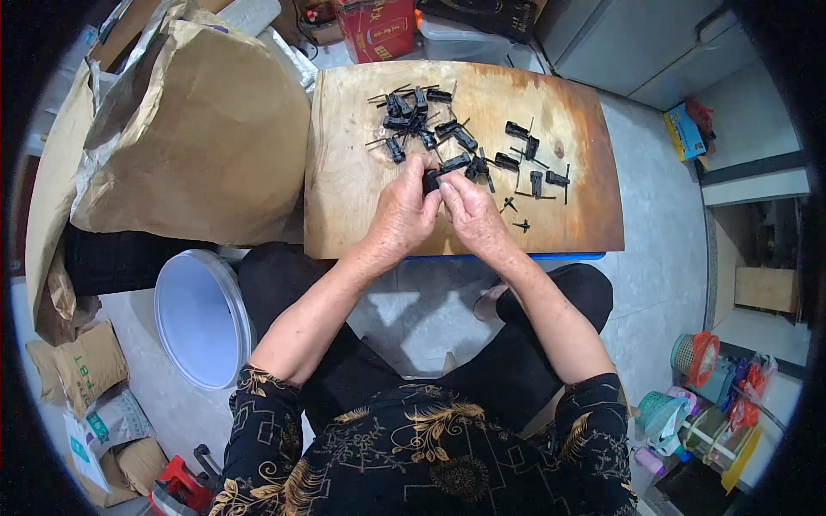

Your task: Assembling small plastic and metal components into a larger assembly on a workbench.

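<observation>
My left hand (408, 206) and my right hand (470, 211) meet over the near middle of a wooden board (379, 232). Between their fingers is a small black plastic part (431, 181), gripped from both sides and partly hidden by the fingertips. Just beyond my hands lies a loose pile of similar black parts (403, 107) with thin rods sticking out. Right of my right hand, several more black parts (537, 183) lie apart from the pile. Two small black cross-shaped pieces (522, 225) rest near the board's front edge.
A large brown paper sack (206, 138) stands against the board's left side. A white bucket (200, 318) is on the floor by my left leg. Beyond the board are a red box (376, 30) and a clear plastic bin (465, 43). Baskets (693, 357) sit at the far right.
</observation>
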`<state>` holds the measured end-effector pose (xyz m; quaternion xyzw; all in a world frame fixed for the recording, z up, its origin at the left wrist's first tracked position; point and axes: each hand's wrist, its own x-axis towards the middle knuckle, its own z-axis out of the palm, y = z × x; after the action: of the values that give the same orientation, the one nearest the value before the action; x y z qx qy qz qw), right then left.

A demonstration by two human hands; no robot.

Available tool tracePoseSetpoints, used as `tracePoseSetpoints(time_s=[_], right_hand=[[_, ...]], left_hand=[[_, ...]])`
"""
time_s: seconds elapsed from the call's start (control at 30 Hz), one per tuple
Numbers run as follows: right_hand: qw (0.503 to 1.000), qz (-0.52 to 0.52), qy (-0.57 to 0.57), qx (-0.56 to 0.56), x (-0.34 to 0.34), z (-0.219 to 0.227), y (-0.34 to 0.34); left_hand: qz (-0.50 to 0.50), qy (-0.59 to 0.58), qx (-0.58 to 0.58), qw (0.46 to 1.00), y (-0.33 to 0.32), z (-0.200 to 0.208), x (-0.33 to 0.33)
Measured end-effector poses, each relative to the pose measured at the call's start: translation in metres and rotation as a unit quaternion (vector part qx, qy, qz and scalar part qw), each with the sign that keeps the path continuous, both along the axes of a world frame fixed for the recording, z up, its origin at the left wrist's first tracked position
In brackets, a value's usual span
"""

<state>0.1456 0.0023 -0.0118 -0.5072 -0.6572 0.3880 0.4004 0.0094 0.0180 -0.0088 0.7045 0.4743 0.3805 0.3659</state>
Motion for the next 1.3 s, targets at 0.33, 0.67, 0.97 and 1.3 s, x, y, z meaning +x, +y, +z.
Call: tracePoseSetpoints(time_s=[0.33, 0.67, 0.97, 1.3], right_hand=[[0.988, 0.026, 0.132, -0.08, 0.003, 0.018, 0.013], [0.951, 0.036, 0.25, -0.176, 0.016, 0.029, -0.003], [0.929, 0.076, 0.296, -0.207, 0.029, 0.022, -0.002], [0.96, 0.074, 0.191, -0.19, 0.03, 0.026, -0.006]], left_hand=[[-0.025, -0.182, -0.094, 0.979, 0.016, 0.019, -0.009], [-0.106, -0.468, -0.341, 0.809, 0.01, 0.027, -0.027], [-0.257, -0.385, -0.377, 0.802, 0.001, 0.025, -0.023], [-0.224, -0.273, -0.336, 0.873, -0.008, 0.028, -0.013]])
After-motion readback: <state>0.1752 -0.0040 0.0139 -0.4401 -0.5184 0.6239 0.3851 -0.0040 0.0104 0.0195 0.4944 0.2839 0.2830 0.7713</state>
